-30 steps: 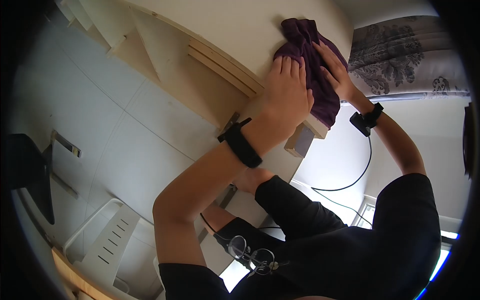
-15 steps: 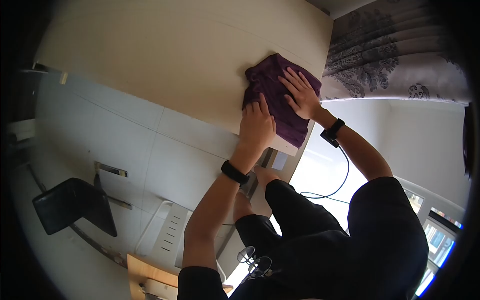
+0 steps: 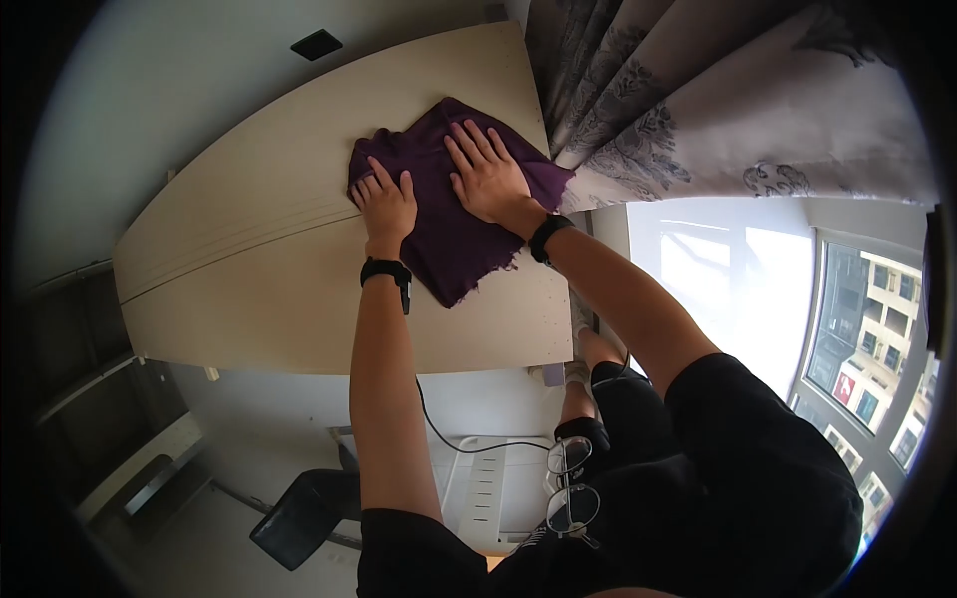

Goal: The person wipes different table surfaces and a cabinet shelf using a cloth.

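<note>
A purple cloth [image 3: 444, 224] with frayed edges lies spread and slightly rumpled on a pale wooden tabletop [image 3: 249, 309]. My right hand [image 3: 490, 179] rests flat on its upper middle, fingers stretched out. On the cloth's left edge sits my left hand [image 3: 387, 207], index finger and thumb apart and the other fingers slightly bent. The cloth bunches a little beyond those left fingertips. Both wrists wear black bands, and a dark cable hangs below the arms.
A patterned grey curtain [image 3: 688, 130] hangs close to the table's right end. Eyeglasses [image 3: 571, 488] dangle at my chest. Below the table are a black chair [image 3: 299, 518] and a white slotted seat [image 3: 483, 498]. A window [image 3: 867, 329] is at right.
Both hands and the cloth have shifted away from the table's near edge, farther across the top. The camera view has turned, showing more of the table's far side and the window.
</note>
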`<state>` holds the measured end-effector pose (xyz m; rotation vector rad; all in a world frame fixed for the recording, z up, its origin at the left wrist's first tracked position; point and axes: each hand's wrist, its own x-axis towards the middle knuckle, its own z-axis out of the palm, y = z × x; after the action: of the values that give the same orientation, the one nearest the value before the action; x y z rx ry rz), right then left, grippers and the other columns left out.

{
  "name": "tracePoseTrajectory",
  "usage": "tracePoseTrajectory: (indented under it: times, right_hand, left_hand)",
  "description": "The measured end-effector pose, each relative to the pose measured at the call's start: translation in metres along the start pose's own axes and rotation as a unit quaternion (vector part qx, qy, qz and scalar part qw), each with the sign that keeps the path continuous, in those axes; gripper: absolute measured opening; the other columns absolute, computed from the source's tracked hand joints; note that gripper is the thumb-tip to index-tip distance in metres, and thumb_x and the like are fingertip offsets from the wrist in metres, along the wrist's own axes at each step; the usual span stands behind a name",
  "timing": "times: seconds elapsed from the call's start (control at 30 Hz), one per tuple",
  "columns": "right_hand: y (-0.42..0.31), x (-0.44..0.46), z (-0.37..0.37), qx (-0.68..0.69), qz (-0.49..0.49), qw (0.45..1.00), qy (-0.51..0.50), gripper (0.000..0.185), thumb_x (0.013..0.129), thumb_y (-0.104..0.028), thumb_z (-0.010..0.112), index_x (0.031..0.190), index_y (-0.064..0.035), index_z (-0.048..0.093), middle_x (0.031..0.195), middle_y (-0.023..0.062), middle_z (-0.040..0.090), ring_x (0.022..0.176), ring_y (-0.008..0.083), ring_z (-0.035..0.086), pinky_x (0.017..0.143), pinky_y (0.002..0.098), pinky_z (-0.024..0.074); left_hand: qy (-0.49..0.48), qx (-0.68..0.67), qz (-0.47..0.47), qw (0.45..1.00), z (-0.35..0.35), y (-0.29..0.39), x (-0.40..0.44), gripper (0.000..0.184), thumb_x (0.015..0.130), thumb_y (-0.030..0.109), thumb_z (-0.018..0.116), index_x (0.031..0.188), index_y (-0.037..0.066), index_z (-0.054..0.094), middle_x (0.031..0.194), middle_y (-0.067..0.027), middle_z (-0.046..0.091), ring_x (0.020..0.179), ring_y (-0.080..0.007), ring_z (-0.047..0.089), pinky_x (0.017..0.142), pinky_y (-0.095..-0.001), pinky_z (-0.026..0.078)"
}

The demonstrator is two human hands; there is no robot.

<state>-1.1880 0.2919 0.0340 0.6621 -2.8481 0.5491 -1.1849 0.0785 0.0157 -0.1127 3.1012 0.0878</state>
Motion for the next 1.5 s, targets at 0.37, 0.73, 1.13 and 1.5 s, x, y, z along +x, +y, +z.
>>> tracePoseTrajectory:
  times: [0.37, 0.73, 1.13, 1.5]
  right_hand:
    - [0.024, 0.112, 0.037, -0.04, -0.016, 0.998, -0.043, 0.058, 0.1, -0.036, 0.036, 0.148, -0.0045, 0.038, 0.157, 0.0138, 0.032, 0.148, 0.0286, 0.022, 0.121, 0.0472, 0.0154]
    - [0.02, 0.179, 0.068, -0.057, 0.0, 0.995, -0.08, 0.059, 0.102, -0.036, 0.03, 0.151, -0.0048, 0.033, 0.16, 0.0133, 0.025, 0.15, 0.0288, 0.016, 0.122, 0.0466, 0.0113]
    - [0.013, 0.194, 0.082, -0.068, -0.004, 0.996, -0.053, 0.06, 0.1, -0.036, 0.036, 0.152, -0.0064, 0.033, 0.159, 0.0126, 0.028, 0.15, 0.0286, 0.017, 0.122, 0.0472, 0.0116]
    - [0.012, 0.182, 0.086, -0.114, -0.035, 0.993, 0.013, 0.056, 0.101, -0.038, 0.036, 0.149, -0.0096, 0.039, 0.154, 0.0128, 0.037, 0.148, 0.029, 0.025, 0.12, 0.0487, 0.0188]
  left_hand:
    - [0.033, 0.014, 0.037, 0.999, 0.002, -0.008, 0.128, 0.067, 0.1, 0.039, 0.04, 0.153, -0.001, 0.025, 0.134, -0.0221, 0.05, 0.131, -0.0354, 0.041, 0.119, -0.0464, 0.021]
    - [0.109, -0.027, 0.076, 0.991, 0.017, -0.042, 0.186, 0.064, 0.097, 0.039, 0.047, 0.149, 0.003, 0.037, 0.13, -0.0201, 0.054, 0.127, -0.0363, 0.046, 0.114, -0.0473, 0.027]
    - [0.094, -0.012, 0.007, 0.995, 0.014, -0.05, 0.2, 0.069, 0.096, 0.049, 0.043, 0.152, 0.009, 0.034, 0.138, -0.018, 0.053, 0.133, -0.0335, 0.043, 0.118, -0.0457, 0.022]
    - [0.091, 0.014, 0.016, 0.996, 0.028, -0.053, 0.201, 0.068, 0.1, 0.048, 0.031, 0.154, 0.006, 0.027, 0.146, -0.0205, 0.044, 0.138, -0.035, 0.037, 0.119, -0.0478, 0.018]
